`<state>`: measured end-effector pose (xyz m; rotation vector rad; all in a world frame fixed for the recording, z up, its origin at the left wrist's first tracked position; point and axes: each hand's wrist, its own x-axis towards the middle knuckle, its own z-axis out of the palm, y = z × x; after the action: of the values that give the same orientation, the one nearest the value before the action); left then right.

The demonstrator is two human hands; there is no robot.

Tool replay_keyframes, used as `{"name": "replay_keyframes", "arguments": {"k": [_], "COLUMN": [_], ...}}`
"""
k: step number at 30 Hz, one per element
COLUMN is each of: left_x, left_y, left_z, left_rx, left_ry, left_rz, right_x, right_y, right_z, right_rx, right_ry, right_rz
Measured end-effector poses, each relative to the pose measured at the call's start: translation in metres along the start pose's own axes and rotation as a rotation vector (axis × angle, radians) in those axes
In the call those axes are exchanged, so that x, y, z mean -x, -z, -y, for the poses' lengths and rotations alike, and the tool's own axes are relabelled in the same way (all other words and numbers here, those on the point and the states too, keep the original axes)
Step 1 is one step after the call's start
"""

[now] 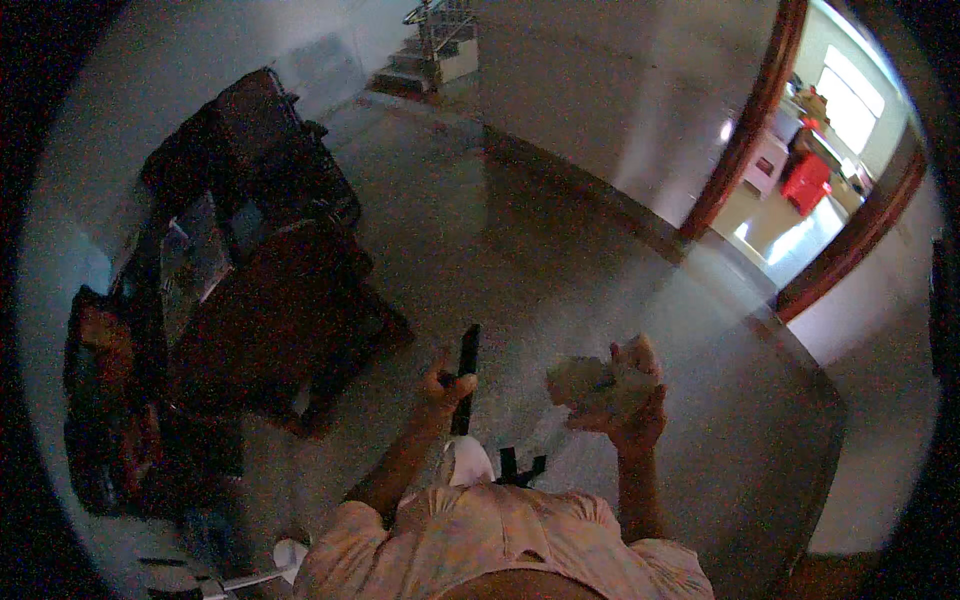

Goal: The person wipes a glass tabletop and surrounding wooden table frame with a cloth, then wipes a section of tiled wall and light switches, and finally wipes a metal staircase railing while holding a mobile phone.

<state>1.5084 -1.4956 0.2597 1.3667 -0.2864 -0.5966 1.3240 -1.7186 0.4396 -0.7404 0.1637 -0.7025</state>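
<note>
In the middle of the head view my left hand (448,388) is closed around a long dark flat bar or handle (469,349), held roughly upright in the picture; the dim light hides what it is. To the right of it, my right hand (637,412) holds a crumpled pale cloth-like thing (592,379), its material hard to tell. Just below the dark bar lies a white rounded object (471,461). Beside that, several short black pieces, perhaps straps, stick out (517,463) near the front of my shirt.
On the left stands dark furniture with a brown top (262,322), a clear plastic-like item (193,262) on it. A staircase (409,67) rises at the back. At upper right, a wooden door frame (742,142) opens on a bright room with a red stool-like object (806,182).
</note>
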Motion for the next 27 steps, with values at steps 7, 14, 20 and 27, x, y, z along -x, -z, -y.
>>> {"name": "replay_keyframes", "arguments": {"k": [7,14,20,27], "left_x": [0.015,0.005,-0.008,-0.021], "left_y": [-0.033,-0.041,-0.069,-0.039], "left_z": [-0.137,-0.129,-0.127,-0.068], "left_rx": [-0.406,-0.412,-0.468,-0.103], "left_ry": [0.185,0.197,0.1,0.032], "left_rz": [-0.031,-0.026,0.072,-0.062], "right_x": [-0.027,0.009,0.017,0.039], "right_y": [0.041,0.035,0.089,0.124], "right_z": [-0.036,-0.046,-0.043,-0.065], "right_rx": [-0.408,-0.365,-0.057,-0.521], "right_ry": [0.178,0.115,0.152,-0.623], "right_rz": [0.097,0.069,-0.248,-0.146]}}
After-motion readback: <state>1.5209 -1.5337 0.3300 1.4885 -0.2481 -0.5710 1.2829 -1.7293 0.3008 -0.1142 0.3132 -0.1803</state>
